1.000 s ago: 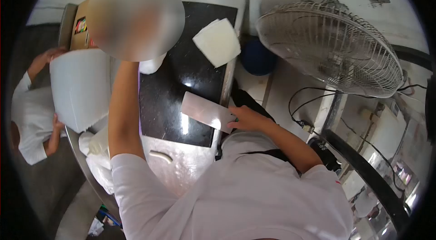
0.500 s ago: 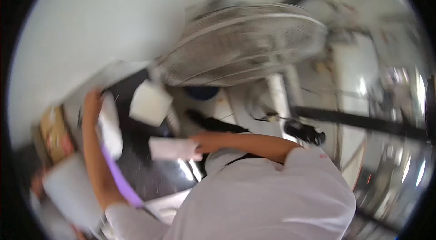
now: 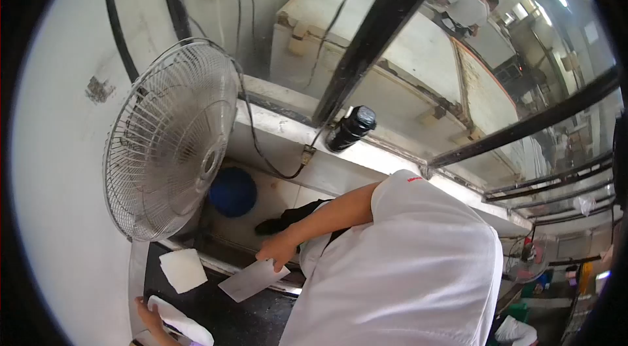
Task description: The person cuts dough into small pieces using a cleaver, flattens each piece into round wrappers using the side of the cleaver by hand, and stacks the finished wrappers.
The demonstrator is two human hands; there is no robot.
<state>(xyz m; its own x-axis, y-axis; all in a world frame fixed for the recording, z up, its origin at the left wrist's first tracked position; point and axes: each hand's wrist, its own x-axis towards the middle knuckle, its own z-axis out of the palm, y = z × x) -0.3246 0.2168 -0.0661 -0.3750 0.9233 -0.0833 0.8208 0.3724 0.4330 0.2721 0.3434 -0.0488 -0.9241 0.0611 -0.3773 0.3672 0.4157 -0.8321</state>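
At lower centre, the right hand (image 3: 279,251) grasps a flat blade (image 3: 252,281). At lower left, the left hand (image 3: 150,317) touches a white bundle (image 3: 181,321); I cannot tell its grip.

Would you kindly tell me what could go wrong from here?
The flat metal blade in the right hand could cut the left hand if its edge is sharp and they meet. The white square near the edge of the counter might get nudged off. The black bottle on the ledge may fall if bumped.
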